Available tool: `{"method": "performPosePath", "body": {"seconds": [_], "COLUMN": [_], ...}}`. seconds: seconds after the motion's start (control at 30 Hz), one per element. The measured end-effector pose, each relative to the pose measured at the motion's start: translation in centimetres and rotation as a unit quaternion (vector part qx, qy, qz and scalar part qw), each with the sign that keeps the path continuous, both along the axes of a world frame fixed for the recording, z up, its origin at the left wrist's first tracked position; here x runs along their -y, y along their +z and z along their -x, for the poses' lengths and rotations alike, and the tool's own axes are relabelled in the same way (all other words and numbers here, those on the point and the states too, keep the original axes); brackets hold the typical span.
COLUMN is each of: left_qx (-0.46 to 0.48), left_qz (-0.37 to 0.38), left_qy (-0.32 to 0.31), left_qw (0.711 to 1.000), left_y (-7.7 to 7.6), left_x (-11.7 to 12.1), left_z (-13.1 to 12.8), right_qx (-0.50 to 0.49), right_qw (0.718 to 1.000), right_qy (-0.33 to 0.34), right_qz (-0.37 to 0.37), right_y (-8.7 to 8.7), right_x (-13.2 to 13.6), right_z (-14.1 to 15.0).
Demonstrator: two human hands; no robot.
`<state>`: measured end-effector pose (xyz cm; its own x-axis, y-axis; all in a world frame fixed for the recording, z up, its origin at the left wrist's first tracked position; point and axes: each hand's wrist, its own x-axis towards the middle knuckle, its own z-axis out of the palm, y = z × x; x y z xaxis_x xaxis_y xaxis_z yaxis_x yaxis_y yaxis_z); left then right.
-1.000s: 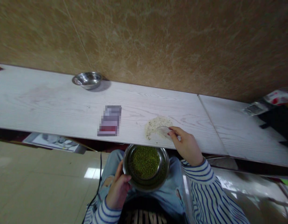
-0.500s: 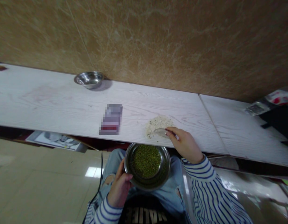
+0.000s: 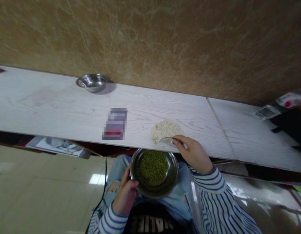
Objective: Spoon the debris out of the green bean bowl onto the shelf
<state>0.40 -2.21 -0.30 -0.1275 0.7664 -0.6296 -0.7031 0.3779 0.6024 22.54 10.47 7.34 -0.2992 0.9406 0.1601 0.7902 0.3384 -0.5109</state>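
Fingers of my left hand (image 3: 126,195) grip the left rim of a steel bowl (image 3: 172,177), thumb over the edge. Green mung beans (image 3: 152,167) lie inside it, and the bowl sits above my lap just below the table edge. My right hand (image 3: 194,151) pinches a clear, thin, curved piece (image 3: 167,140), whose exact kind I cannot make out. That piece is at the near side of a pile of white grains, seemingly rice (image 3: 166,129), flecked with darker bits. The pile is on the white table near its front edge, just beyond the bowl.
A second steel bowl (image 3: 92,83) stands by the wall at the back left. A blurred-out flat object (image 3: 115,124) lies left of the grains. At the far right are a black item (image 3: 290,125) and a plastic packet (image 3: 266,112). An open drawer (image 3: 60,146) shows under the table.
My right hand has drawn the clear piece slightly toward the table's front edge, along the near side of the pile. The left hand and the bowl of beans have stayed put.
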Motion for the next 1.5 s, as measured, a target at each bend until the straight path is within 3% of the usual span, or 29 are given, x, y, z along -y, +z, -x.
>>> {"method": "performPosePath", "body": {"seconds": [0.53, 0.83, 1.1, 1.5], "left_qx": [0.010, -0.002, -0.011, -0.001], "left_qz": [-0.002, -0.002, -0.002, -0.014], "left_qy": [0.012, 0.012, 0.023, 0.011], "left_qw": [1.000, 1.000, 1.000, 1.000], "left_y": [-0.4, -0.6, -0.4, 0.0], "left_x": [0.2, 0.2, 0.2, 0.2], "left_z": [0.4, 0.4, 0.3, 0.1], "right_qx": [0.030, 0.016, 0.037, 0.014], "right_qw": [0.998, 1.000, 0.999, 1.000], "right_qy": [0.047, -0.010, 0.011, 0.020], "right_qz": [0.007, -0.016, 0.000, 0.003], "right_y": [0.6, 0.9, 0.7, 0.7], "right_x": [-0.6, -1.0, -1.1, -0.8], "right_z": [2.7, 0.8, 1.6, 0.6]}}
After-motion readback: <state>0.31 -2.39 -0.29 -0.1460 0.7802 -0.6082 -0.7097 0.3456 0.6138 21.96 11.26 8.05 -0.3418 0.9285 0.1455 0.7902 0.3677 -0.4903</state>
